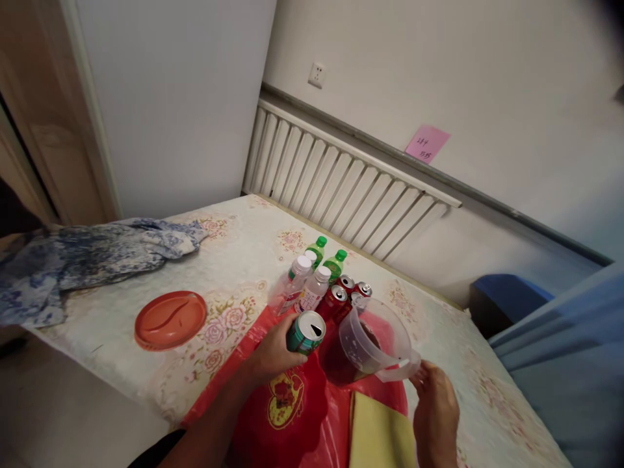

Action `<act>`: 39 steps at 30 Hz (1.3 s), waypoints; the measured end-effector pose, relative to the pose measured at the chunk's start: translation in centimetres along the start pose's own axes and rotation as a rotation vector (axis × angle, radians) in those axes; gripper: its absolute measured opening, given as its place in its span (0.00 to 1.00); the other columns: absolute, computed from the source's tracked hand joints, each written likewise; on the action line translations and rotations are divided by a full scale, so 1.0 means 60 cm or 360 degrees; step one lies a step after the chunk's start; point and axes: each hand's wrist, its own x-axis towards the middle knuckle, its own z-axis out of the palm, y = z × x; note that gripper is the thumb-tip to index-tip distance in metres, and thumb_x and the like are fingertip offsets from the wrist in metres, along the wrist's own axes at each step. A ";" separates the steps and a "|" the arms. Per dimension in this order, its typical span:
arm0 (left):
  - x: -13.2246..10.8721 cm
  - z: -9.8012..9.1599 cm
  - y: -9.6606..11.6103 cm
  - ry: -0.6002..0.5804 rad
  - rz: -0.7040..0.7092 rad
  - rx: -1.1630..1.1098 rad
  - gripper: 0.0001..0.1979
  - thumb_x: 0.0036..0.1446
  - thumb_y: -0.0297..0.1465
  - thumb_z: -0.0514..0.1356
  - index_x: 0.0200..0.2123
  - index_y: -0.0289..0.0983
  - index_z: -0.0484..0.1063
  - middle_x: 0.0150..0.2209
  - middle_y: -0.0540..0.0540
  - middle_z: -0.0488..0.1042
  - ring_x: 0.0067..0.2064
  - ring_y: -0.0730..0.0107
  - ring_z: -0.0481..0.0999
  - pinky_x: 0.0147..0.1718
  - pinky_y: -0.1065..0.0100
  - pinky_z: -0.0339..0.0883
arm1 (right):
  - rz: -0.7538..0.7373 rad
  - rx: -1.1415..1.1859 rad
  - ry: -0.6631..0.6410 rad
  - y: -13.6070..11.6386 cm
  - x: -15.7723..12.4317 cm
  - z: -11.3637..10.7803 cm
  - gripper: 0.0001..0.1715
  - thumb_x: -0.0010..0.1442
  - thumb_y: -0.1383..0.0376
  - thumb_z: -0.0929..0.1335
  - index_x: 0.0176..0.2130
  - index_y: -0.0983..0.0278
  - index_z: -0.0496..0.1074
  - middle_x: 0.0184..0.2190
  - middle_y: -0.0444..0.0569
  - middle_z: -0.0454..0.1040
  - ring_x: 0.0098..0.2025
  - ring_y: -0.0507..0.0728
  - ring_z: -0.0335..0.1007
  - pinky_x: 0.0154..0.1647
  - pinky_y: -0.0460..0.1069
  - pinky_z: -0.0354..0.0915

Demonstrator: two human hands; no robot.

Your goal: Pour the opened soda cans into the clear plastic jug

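Observation:
My left hand is wrapped round a green drink can, its opened top facing up towards me. Close to its right stands a translucent plastic jug with dark liquid low inside. The fingers of my right hand are closed on the jug's handle. Behind the can, several clear bottles with white caps, two green-capped bottles and several red cans stand bunched together. Under my hands lies a red plastic sheet bearing a red tray with a yellow heart design.
A yellow cloth lies at the front, below the jug. An orange-red plastic lid rests on the flowered tablecloth at left, with blue patterned fabric beyond it. A white radiator runs along the wall behind the table.

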 end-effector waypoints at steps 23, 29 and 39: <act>-0.014 0.006 0.009 -0.0293 0.0076 0.0082 0.35 0.37 0.23 0.66 0.53 0.38 0.68 0.52 0.45 0.76 0.53 0.56 0.74 0.54 0.62 0.66 | -0.0244 -0.0526 -0.0706 -0.044 -0.189 0.169 0.40 0.44 0.61 0.74 0.56 0.66 0.68 0.55 0.58 0.74 0.56 0.67 0.71 0.58 0.61 0.67; -0.019 0.010 -0.001 -0.0373 0.0180 0.0124 0.35 0.38 0.21 0.63 0.55 0.39 0.68 0.52 0.45 0.76 0.51 0.59 0.76 0.52 0.65 0.68 | -0.0228 -0.0558 -0.0683 -0.038 -0.190 0.184 0.39 0.43 0.63 0.73 0.55 0.66 0.69 0.54 0.56 0.75 0.58 0.67 0.70 0.61 0.60 0.64; -0.027 0.029 0.006 -0.0559 0.0146 -0.0019 0.37 0.40 0.22 0.64 0.57 0.43 0.68 0.55 0.47 0.75 0.52 0.58 0.75 0.53 0.64 0.67 | -0.0226 -0.0626 -0.0633 -0.039 -0.190 0.159 0.37 0.40 0.65 0.73 0.51 0.65 0.71 0.49 0.55 0.78 0.53 0.66 0.74 0.57 0.58 0.69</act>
